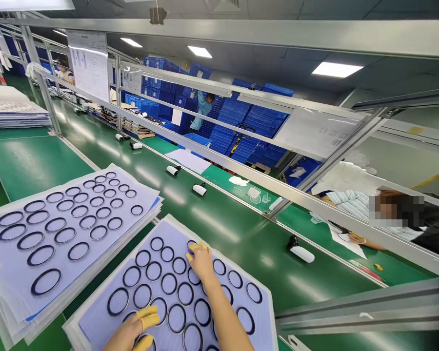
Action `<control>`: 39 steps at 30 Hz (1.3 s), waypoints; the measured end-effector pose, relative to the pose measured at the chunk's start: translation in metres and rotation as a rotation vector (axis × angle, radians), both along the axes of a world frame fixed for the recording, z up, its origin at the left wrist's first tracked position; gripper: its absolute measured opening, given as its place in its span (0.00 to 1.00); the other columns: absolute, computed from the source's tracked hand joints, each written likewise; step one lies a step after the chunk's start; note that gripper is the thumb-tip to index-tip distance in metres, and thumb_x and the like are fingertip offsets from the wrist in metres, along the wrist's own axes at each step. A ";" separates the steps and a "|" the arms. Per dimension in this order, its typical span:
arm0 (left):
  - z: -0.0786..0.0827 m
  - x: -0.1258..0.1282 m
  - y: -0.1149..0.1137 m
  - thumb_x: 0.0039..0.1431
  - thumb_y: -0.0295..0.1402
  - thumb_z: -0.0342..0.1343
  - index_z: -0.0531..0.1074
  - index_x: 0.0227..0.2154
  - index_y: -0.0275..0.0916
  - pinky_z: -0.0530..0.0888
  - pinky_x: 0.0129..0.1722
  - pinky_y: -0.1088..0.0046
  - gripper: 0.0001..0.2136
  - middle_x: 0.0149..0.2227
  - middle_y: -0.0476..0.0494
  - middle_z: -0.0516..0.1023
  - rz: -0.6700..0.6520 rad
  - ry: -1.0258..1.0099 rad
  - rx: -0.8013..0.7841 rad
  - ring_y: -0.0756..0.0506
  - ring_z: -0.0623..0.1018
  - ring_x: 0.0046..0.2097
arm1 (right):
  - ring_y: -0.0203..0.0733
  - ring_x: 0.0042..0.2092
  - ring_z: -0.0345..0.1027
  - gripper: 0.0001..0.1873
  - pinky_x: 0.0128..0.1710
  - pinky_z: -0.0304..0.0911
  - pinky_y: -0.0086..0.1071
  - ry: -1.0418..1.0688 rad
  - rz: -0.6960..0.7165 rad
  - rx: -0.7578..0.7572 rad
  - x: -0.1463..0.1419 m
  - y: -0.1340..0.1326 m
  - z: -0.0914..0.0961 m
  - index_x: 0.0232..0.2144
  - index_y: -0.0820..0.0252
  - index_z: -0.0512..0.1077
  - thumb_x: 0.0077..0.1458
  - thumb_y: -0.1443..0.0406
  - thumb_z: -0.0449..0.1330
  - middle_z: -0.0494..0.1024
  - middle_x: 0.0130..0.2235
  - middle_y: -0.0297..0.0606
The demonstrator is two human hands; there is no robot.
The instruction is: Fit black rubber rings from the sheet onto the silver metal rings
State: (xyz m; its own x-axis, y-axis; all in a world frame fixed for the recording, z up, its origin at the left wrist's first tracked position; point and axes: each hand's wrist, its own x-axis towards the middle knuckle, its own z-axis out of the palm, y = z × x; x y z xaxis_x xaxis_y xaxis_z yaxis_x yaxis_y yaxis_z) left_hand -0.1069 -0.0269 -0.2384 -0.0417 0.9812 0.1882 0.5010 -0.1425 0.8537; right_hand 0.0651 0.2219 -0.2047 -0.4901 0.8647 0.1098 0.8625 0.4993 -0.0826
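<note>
In the head view, the left hand (pixel 129 335) and the right hand (pixel 202 263) lay well apart at about 6 o'clock, both over a backing sheet (pixel 167 224) printed pale lavender and set with rows of black rubber O-rings (pixel 169 283). Yellow finger cots (pixel 148 317) covered some of the fingers on both hands. The right hand's fingertips rested at the upper part of the sheet, on or just beside one ring, though whether they pinched it could not be told. The left hand sat at the sheet's lower edge, over another ring, partly cut off by the frame.

A second stack of ring sheets (pixel 72 243) lay just beside them at about 8 o'clock, on a green conveyor belt (pixel 237 248). White sensors (pixel 199 190) lined the belt beneath an aluminium rail (pixel 219 165). At about 10 o'clock stood a further pile of sheets (pixel 14 114). A co-worker in a striped shirt (pixel 354 207) worked at about 3 o'clock, and another person in a blue sleeve (pixel 204 109) stood before stacked blue plastic crates (pixel 241 131) at about 12 o'clock.
</note>
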 end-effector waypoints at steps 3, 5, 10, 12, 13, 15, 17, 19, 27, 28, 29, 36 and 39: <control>0.033 -0.021 0.022 0.62 0.34 0.50 0.74 0.50 0.50 0.71 0.56 0.67 0.15 0.57 0.47 0.73 -0.032 0.194 -0.090 0.45 0.74 0.55 | 0.47 0.50 0.70 0.14 0.49 0.67 0.48 0.072 -0.011 0.006 0.021 -0.006 -0.002 0.48 0.60 0.70 0.62 0.62 0.59 0.73 0.52 0.42; 0.057 -0.037 0.047 0.64 0.33 0.49 0.74 0.49 0.45 0.70 0.58 0.65 0.14 0.57 0.43 0.72 -0.008 0.353 -0.113 0.44 0.73 0.56 | 0.47 0.50 0.71 0.13 0.49 0.67 0.47 0.110 -0.060 0.016 0.055 -0.016 -0.003 0.48 0.60 0.71 0.62 0.62 0.58 0.74 0.51 0.41; 0.077 -0.064 0.123 0.62 0.26 0.52 0.76 0.44 0.36 0.66 0.58 0.57 0.11 0.53 0.36 0.74 0.033 0.528 -0.185 0.39 0.72 0.56 | 0.45 0.48 0.72 0.07 0.50 0.66 0.47 0.117 -0.228 -0.013 0.167 -0.065 -0.003 0.40 0.62 0.74 0.61 0.65 0.59 0.78 0.45 0.39; 0.070 -0.066 0.146 0.63 0.29 0.53 0.74 0.43 0.34 0.68 0.56 0.54 0.09 0.50 0.37 0.74 0.022 0.569 -0.231 0.39 0.72 0.54 | 0.45 0.47 0.73 0.04 0.50 0.65 0.46 0.114 -0.266 -0.047 0.197 -0.088 -0.003 0.36 0.62 0.76 0.59 0.68 0.61 0.80 0.42 0.39; 0.066 -0.066 0.154 0.63 0.31 0.54 0.73 0.44 0.34 0.69 0.54 0.53 0.10 0.50 0.38 0.74 0.011 0.587 -0.254 0.40 0.73 0.53 | 0.46 0.47 0.73 0.04 0.50 0.65 0.45 0.121 -0.277 -0.065 0.206 -0.098 -0.003 0.34 0.62 0.77 0.57 0.70 0.61 0.81 0.41 0.40; 0.060 -0.064 0.164 0.63 0.35 0.55 0.71 0.46 0.35 0.71 0.51 0.54 0.12 0.50 0.39 0.73 -0.009 0.615 -0.294 0.41 0.74 0.51 | 0.48 0.48 0.73 0.06 0.50 0.63 0.45 0.156 -0.291 -0.100 0.215 -0.113 -0.003 0.34 0.62 0.79 0.54 0.72 0.61 0.82 0.41 0.42; 0.058 -0.062 0.169 0.63 0.36 0.55 0.70 0.48 0.35 0.73 0.49 0.55 0.14 0.50 0.39 0.72 -0.020 0.622 -0.322 0.41 0.74 0.50 | 0.48 0.49 0.71 0.06 0.51 0.62 0.46 0.221 -0.310 -0.131 0.215 -0.121 -0.004 0.35 0.62 0.79 0.54 0.71 0.62 0.81 0.44 0.42; 0.059 -0.060 0.172 0.63 0.36 0.55 0.69 0.49 0.35 0.74 0.48 0.56 0.14 0.51 0.38 0.72 -0.021 0.602 -0.336 0.41 0.74 0.49 | 0.48 0.50 0.71 0.04 0.53 0.60 0.48 0.316 -0.343 -0.160 0.210 -0.123 -0.002 0.34 0.62 0.77 0.56 0.67 0.63 0.80 0.44 0.41; 0.099 -0.040 0.158 0.64 0.36 0.53 0.71 0.39 0.34 0.71 0.49 0.58 0.10 0.43 0.40 0.74 -0.058 0.193 -0.268 0.43 0.74 0.46 | 0.49 0.36 0.73 0.24 0.40 0.67 0.44 0.997 -0.558 -0.269 0.180 -0.141 0.035 0.28 0.61 0.77 0.49 0.45 0.62 0.81 0.32 0.43; 0.106 -0.033 0.148 0.64 0.37 0.51 0.70 0.36 0.35 0.70 0.49 0.60 0.10 0.40 0.41 0.74 -0.084 0.105 -0.260 0.43 0.74 0.44 | 0.49 0.33 0.73 0.28 0.35 0.67 0.43 1.104 -0.575 -0.313 0.172 -0.151 0.043 0.27 0.61 0.78 0.47 0.41 0.60 0.81 0.30 0.43; 0.114 -0.025 0.136 0.65 0.38 0.48 0.69 0.34 0.36 0.71 0.47 0.63 0.11 0.37 0.42 0.74 -0.119 0.013 -0.259 0.44 0.74 0.42 | 0.48 0.30 0.72 0.30 0.31 0.67 0.41 1.214 -0.582 -0.362 0.163 -0.163 0.050 0.28 0.60 0.78 0.46 0.39 0.58 0.81 0.29 0.43; 0.164 0.028 0.042 0.57 0.49 0.57 0.66 0.29 0.36 0.70 0.34 0.73 0.19 0.28 0.47 0.72 -0.506 -0.743 -0.483 0.50 0.72 0.31 | 0.38 0.28 0.71 0.23 0.22 0.63 0.29 1.825 -0.597 -0.726 0.086 -0.244 0.103 0.26 0.56 0.78 0.45 0.43 0.65 0.80 0.29 0.37; 0.172 0.035 0.025 0.54 0.45 0.63 0.67 0.28 0.35 0.67 0.31 0.76 0.18 0.26 0.49 0.71 -0.614 -1.024 -0.635 0.52 0.71 0.28 | 0.35 0.30 0.72 0.15 0.30 0.69 0.26 2.188 -0.603 -1.008 0.069 -0.262 0.119 0.23 0.58 0.79 0.37 0.54 0.75 0.80 0.27 0.33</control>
